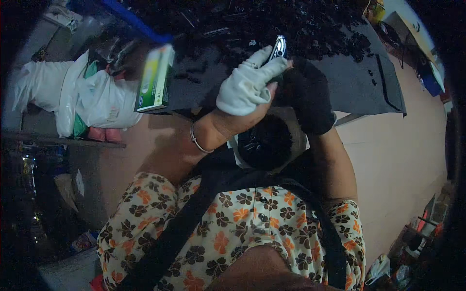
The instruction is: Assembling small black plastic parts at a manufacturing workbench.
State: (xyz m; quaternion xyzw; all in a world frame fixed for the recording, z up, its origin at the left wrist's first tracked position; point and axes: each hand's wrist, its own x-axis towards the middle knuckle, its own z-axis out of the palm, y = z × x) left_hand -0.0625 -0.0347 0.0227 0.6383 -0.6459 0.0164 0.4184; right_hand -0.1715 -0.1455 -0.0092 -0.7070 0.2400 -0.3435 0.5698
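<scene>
My left hand, in a white glove, is closed round a small shiny silver-and-black piece with a rounded end. Its exact kind is unclear. My right hand wears a black glove and meets the left one just below that piece. Its fingers look curled in, a bare fingertip showing, but the dark glove hides what they grip. Below both hands, at my lap, sits a pale container with a dark mass of black pieces inside. Many small black parts lie heaped on the dark table.
A green, white and yellow box stands at the near left edge of the grey-topped table. Farther left, white plastic bags rest on a shelf. A blue bar crosses the upper left. Clutter lies at lower right.
</scene>
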